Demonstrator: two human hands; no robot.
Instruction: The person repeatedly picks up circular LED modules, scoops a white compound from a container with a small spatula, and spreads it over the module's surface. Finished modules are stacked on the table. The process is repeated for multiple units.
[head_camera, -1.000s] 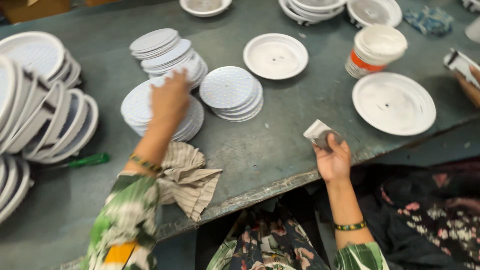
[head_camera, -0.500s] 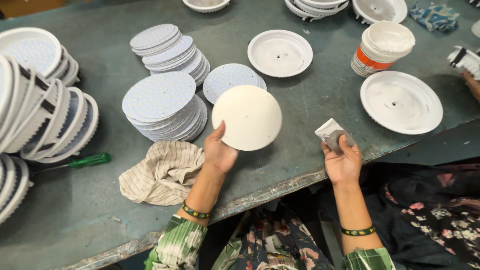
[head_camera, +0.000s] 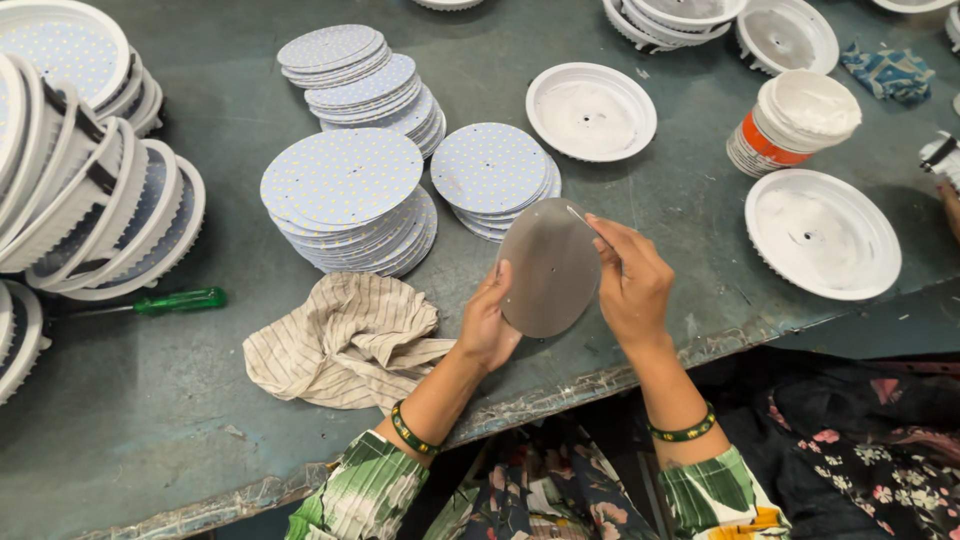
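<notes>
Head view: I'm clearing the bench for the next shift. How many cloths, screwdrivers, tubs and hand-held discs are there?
Cloths: 2
Screwdrivers: 1
Tubs: 1
Hand-held discs: 1
Total: 5

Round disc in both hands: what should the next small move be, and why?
Probably sweep the right hand down across the disc. The left hand holds the disc by its lower edge, plain grey back tilted up, and the right fingers sit at its top rim with a small scraper-like piece, so the face below is still unswept.
</notes>
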